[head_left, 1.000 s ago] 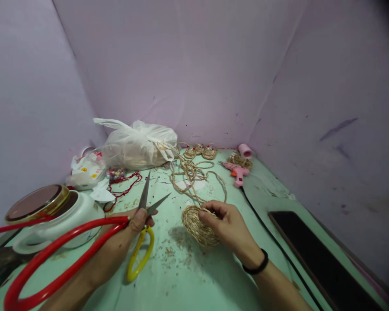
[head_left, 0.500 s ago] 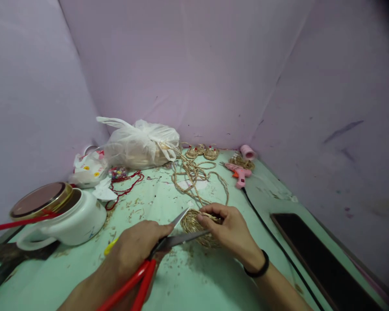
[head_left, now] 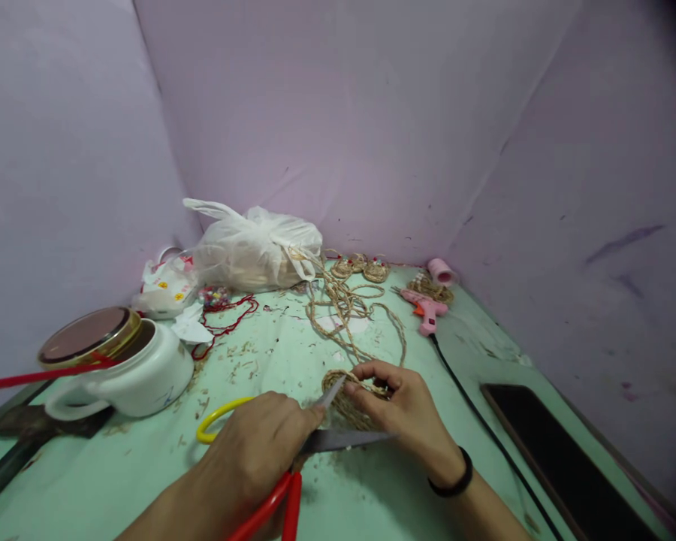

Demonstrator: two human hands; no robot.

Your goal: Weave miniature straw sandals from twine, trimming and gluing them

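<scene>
left hand (head_left: 259,451) at lower centre, fingers curled around red-handled scissors (head_left: 315,443), blades parted around the edge of a coiled jute disc (head_left: 352,398) just right of frame centre. right hand (head_left: 402,409) pinches the disc's top edge with thumb and fingertips. white pot (head_left: 129,368) mid left, pink glue gun (head_left: 425,308) upper right of the table.

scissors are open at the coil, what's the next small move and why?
Probably close the scissors. The left hand holds them with the blades spread on either side of the braided straw coil's near edge, while the right hand pinches the coil against the green table. Exactly what lies between the blades is partly hidden, so ease shut, keeping the right fingers clear.
</scene>
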